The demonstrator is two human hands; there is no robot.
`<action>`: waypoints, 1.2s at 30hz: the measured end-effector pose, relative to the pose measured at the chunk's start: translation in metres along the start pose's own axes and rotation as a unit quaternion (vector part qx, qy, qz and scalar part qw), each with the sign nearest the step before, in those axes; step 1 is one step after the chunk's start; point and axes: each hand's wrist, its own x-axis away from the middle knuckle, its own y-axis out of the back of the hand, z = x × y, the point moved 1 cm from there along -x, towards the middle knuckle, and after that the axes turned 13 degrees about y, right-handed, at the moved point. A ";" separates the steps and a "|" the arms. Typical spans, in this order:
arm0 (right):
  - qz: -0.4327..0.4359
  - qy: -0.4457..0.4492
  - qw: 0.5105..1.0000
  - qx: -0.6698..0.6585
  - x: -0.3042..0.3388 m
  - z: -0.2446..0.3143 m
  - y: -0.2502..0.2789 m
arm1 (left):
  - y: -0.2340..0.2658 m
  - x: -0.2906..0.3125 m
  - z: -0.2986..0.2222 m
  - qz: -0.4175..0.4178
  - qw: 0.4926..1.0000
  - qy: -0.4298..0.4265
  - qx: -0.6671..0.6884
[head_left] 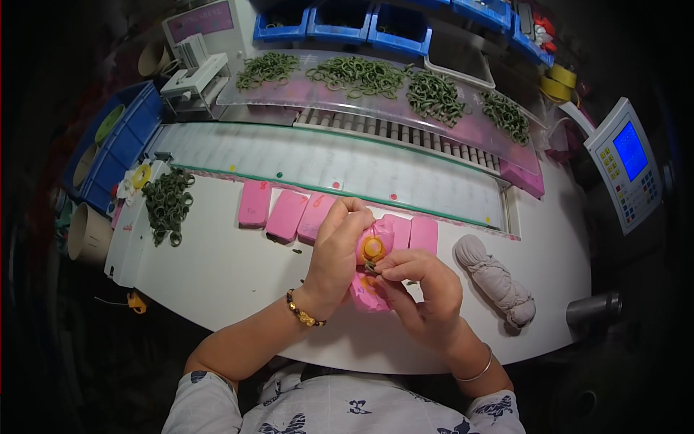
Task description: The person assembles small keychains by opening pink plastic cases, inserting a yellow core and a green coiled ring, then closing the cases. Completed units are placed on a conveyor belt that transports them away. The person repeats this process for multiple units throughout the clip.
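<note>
Close in front of me, my left hand (338,249) is closed round a pink plastic-wrapped piece (383,233) with a round orange-yellow part (372,249) on its face. A second pink part (370,293) with some orange-yellow on it hangs just below, and whether the two are joined I cannot tell. My right hand (426,288) pinches a small dark green ring (371,267) against the lower edge of the orange-yellow part. Behind the hands stands a row of pink blocks (288,215), partly covered by my left hand.
A grey-white cloth bundle (495,282) lies right on the white table (217,267). Green rings (168,206) are heaped at left, with more piles (358,76) on a clear shelf. Beyond are a pale conveyor strip (311,163), blue bins (340,20) and a control panel (625,163).
</note>
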 end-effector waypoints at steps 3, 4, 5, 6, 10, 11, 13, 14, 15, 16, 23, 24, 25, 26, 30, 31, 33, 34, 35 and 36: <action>-0.023 -0.052 0.996 -0.075 0.001 0.001 0.002 | 0.003 -0.003 0.002 0.000 1.000 0.010 0.022; -0.039 -0.052 0.994 -0.083 0.002 -0.001 0.002 | 0.003 -0.002 -0.002 0.023 0.998 0.038 0.048; -0.054 -0.052 0.993 -0.092 0.004 -0.004 0.002 | 0.002 -0.001 -0.006 0.046 0.994 0.066 0.073; -0.090 -0.100 0.981 -0.137 0.009 -0.009 0.004 | 0.000 -0.001 -0.008 0.032 0.996 0.059 0.051; -0.223 -0.254 0.907 -0.252 0.001 -0.020 0.024 | 0.001 -0.003 -0.009 0.030 0.998 0.030 -0.038; -0.236 -0.281 0.880 -0.302 0.003 -0.025 0.028 | 0.003 -0.004 -0.007 0.044 0.997 0.023 -0.062; -0.258 -0.333 0.814 -0.400 0.006 -0.032 0.033 | 0.002 -0.001 -0.005 0.065 0.995 0.014 -0.071; -0.258 -0.342 0.799 -0.422 0.009 -0.034 0.033 | 0.001 -0.001 -0.003 0.076 0.994 0.007 -0.081; -0.253 -0.347 0.791 -0.435 0.010 -0.036 0.033 | 0.000 -0.001 -0.001 0.087 0.992 0.001 -0.092; -0.248 -0.353 0.783 -0.448 0.011 -0.037 0.033 | -0.003 -0.002 0.002 0.098 0.981 -0.068 -0.152; -0.213 -0.364 0.796 -0.435 0.012 -0.033 0.024 | -0.006 0.005 0.007 0.089 0.982 -0.060 -0.158; -0.209 -0.372 0.800 -0.422 0.011 -0.032 0.023 | -0.007 0.006 0.005 0.076 0.983 -0.074 -0.148; -0.204 -0.380 0.804 -0.409 0.011 -0.031 0.023 | -0.006 0.005 0.005 0.073 0.982 -0.076 -0.155; -0.189 -0.377 0.818 -0.390 0.012 -0.031 0.023 | -0.003 0.004 0.004 0.070 0.981 -0.078 -0.161; -0.135 -0.367 0.864 -0.317 0.015 -0.034 0.023 | -0.001 0.004 -0.001 0.063 0.985 -0.066 -0.148; -0.122 -0.365 0.873 -0.300 0.015 -0.034 0.023 | 0.000 0.003 -0.001 0.065 0.986 -0.062 -0.143; -0.111 -0.360 0.878 -0.295 0.016 -0.036 0.023 | 0.000 0.003 -0.002 0.071 0.985 -0.063 -0.143; -0.105 -0.358 0.880 -0.294 0.016 -0.036 0.023 | 0.000 0.003 -0.002 0.073 0.985 -0.064 -0.143; -0.108 -0.362 0.880 -0.287 0.015 -0.036 0.023 | 0.000 0.003 -0.002 0.073 0.984 -0.062 -0.148; -0.110 -0.367 0.880 -0.280 0.013 -0.034 0.024 | 0.000 0.003 -0.004 0.072 0.984 -0.060 -0.153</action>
